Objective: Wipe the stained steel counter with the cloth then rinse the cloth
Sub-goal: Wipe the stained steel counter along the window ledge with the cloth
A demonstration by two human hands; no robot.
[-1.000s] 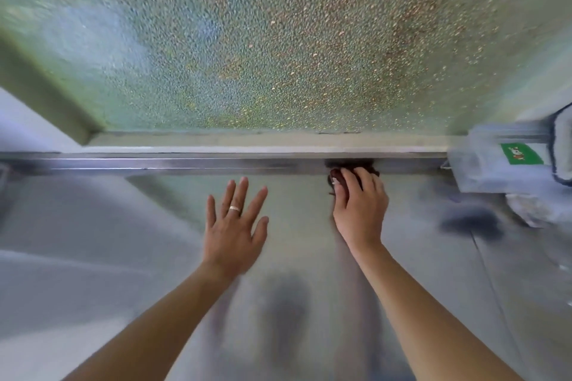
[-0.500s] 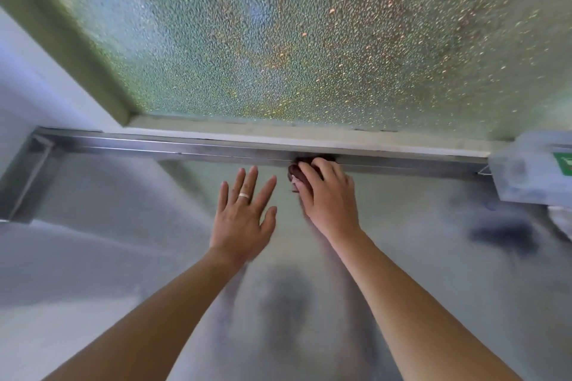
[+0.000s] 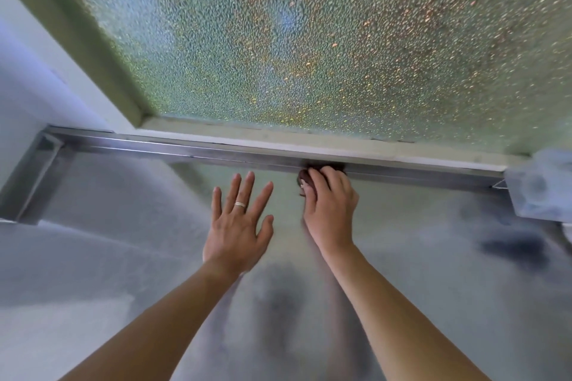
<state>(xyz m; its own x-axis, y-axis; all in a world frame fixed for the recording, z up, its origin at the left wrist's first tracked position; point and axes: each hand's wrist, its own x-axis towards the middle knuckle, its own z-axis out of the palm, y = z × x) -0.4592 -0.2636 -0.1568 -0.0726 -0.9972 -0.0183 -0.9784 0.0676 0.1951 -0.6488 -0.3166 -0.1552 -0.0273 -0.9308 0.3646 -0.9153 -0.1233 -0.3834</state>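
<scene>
Since a second ago the view has swung left, so the bench's left corner now shows and the pale bag (image 3: 540, 185) has slid to the right edge; both hands sit closer together at the back rail. The right hand (image 3: 331, 210) has its grip clamped on a dark maroon cloth (image 3: 305, 178), bunched against the raised steel rail (image 3: 185, 151) at the rear of the bench (image 3: 108, 241). The left hand (image 3: 236, 229), fingers spread and apart, hovers or rests flat just beside it; contact is unclear. Wiping looks underway along the rear edge; next likely comes a sweep leftward. Most of the cloth is hidden under the fingers, and motion blur obscures any stains.
</scene>
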